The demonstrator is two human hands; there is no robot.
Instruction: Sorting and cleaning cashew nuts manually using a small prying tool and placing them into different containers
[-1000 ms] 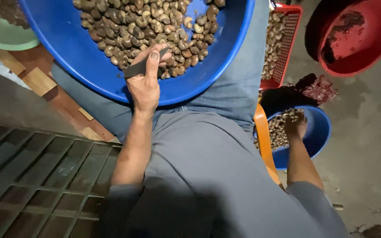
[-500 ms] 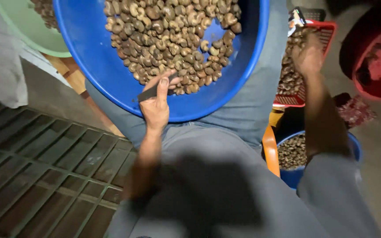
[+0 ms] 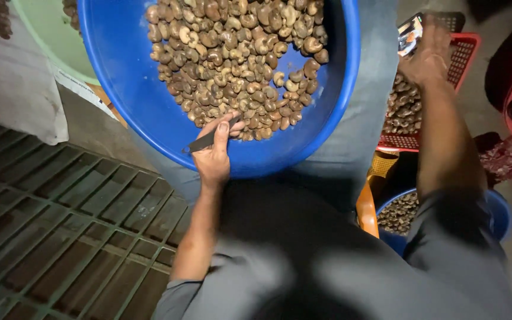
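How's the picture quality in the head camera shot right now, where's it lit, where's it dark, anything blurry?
Head view: light falls brightest on the blue basin and the nuts in it; the left hand with its dark blade is fairly sharp; the right hand over the red basket is slightly smeared; the lap and the metal grate sit in dim shadow.

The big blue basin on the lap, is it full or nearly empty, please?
Partly full. The blue basin holds a thick heap of brown nuts, but bare blue shows along its near side by the left hand.
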